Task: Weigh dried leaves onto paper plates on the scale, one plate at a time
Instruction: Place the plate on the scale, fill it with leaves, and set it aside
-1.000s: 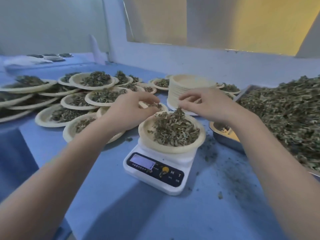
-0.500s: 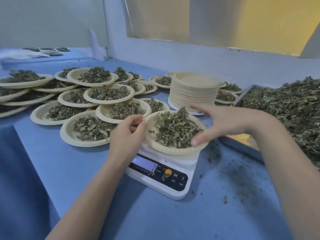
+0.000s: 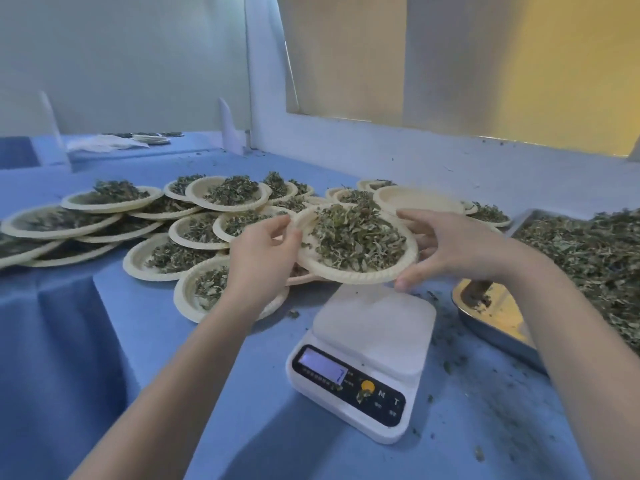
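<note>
Lifted off scale [image 3: 367, 344] | filled plate [image 3: 356, 271] | between both hands' grip

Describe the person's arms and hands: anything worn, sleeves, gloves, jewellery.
Both forearms are bare right to the bottom edge of the picture; no sleeve shows. The left hand and the right hand wear no gloves. No ring, watch or bracelet is visible. Nails look short and unpainted.

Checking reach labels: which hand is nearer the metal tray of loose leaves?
Right. The right hand grips the plate's right rim, just left of the tray. The left hand holds the opposite rim, across the plate from the tray.
</note>
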Demonstrator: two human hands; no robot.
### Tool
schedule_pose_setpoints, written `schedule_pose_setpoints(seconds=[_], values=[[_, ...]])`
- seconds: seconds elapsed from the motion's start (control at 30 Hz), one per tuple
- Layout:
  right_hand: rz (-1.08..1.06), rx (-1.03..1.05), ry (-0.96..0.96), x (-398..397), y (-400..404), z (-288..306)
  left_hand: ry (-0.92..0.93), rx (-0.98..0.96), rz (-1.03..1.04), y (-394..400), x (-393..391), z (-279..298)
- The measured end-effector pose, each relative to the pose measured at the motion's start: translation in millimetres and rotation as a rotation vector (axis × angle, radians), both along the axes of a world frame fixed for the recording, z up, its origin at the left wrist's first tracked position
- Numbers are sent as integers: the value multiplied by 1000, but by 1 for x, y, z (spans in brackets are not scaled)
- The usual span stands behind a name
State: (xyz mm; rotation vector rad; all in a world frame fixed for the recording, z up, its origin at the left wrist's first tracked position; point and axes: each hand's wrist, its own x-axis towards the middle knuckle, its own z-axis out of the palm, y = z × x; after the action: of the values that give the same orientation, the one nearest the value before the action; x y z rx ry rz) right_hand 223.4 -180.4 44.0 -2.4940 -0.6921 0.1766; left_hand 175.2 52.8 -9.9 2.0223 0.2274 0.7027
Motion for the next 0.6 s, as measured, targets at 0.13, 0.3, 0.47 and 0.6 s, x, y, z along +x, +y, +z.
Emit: schedule_pose_setpoints(seconds=[0.13, 0.3, 0.47, 0.6], values=[[54, 141, -71, 9, 34, 21, 8, 17, 79, 29, 1, 25], [34, 100, -142, 26, 84, 35, 33, -16, 128, 76, 5, 49], [21, 101, -221, 56, 150, 47, 24, 0, 173, 129, 21, 72], [41, 157, -236, 95, 218, 59, 41, 27, 210, 187, 49, 95]])
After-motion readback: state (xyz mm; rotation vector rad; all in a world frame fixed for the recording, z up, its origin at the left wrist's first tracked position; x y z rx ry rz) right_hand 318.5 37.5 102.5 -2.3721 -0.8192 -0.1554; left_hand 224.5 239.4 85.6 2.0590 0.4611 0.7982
